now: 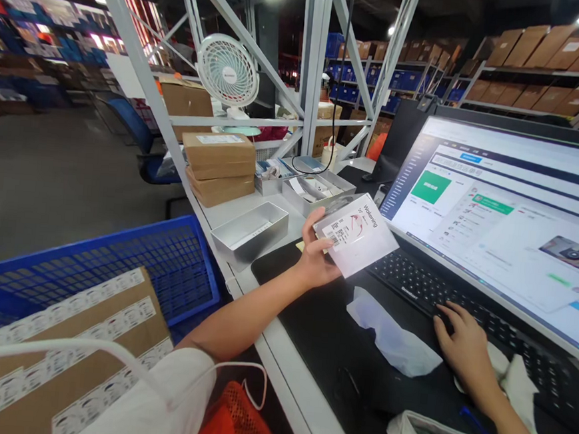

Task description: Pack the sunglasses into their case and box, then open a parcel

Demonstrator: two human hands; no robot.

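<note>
Wakening-branded white box (360, 239), its printed label face up, is held aloft over a bench (286, 350) in a warehouse aisle, tilted in front of a keyboard (409, 280) and a lit monitor (501, 207). The left hand (319, 256) has its fingers closed around the box's left side, bent over the edge and onto the label, leaving the rest of the carton unsupported. The right hand (464, 348) lies with its fingers loosely spread at the keyboard, grasping nothing.

Carried one-handed by one side, the carton is probably light, with walls stiff enough to keep their shape. Its smooth, shiny surface may prove slippery; glare and the small scale make it hard to tell whether clear film wraps it. Thin card would likely dent under a hard squeeze, so the sound hold appears to be a gentle one across two opposite sides near the middle, fingers off the barcode.

Below the box, a crumpled translucent sheet (393, 335) lies on a black mat (318, 333); an open metal tray (267, 244) stands to the left, near the bench's edge.
</note>
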